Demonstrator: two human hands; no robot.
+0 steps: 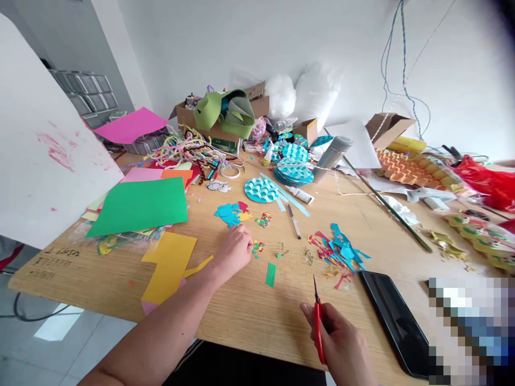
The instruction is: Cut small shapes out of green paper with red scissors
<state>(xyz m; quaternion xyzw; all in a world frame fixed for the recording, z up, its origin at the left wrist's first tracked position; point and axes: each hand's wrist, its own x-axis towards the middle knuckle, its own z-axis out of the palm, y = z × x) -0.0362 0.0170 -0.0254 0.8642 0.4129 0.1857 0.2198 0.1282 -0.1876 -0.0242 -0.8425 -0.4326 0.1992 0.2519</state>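
Observation:
My right hand [341, 338] is closed round the handles of red scissors [318, 332], whose dark pointed blades are together and aim away from me. My left hand [239, 246] is above the table with its fingers curled in; what they hold, if anything, is hidden. Beside its fingertips lies a small pile of red, yellow and green paper bits [258, 247]. A green paper strip [271, 274] lies between my hands. Just beyond the left hand are blue paper cut-outs [228, 214] with red and yellow ones. Thin green paper scraps [308, 256] lie beyond the scissor tips.
Green sheets [145, 206] and yellow paper [173, 265] lie at left. Blue and red offcuts [341, 249], a pen [294, 221] and a phone [396, 321] are at right. Farther back stand blue scalloped discs [260, 190], a grey cylinder [333, 158] and a filled box [189, 118].

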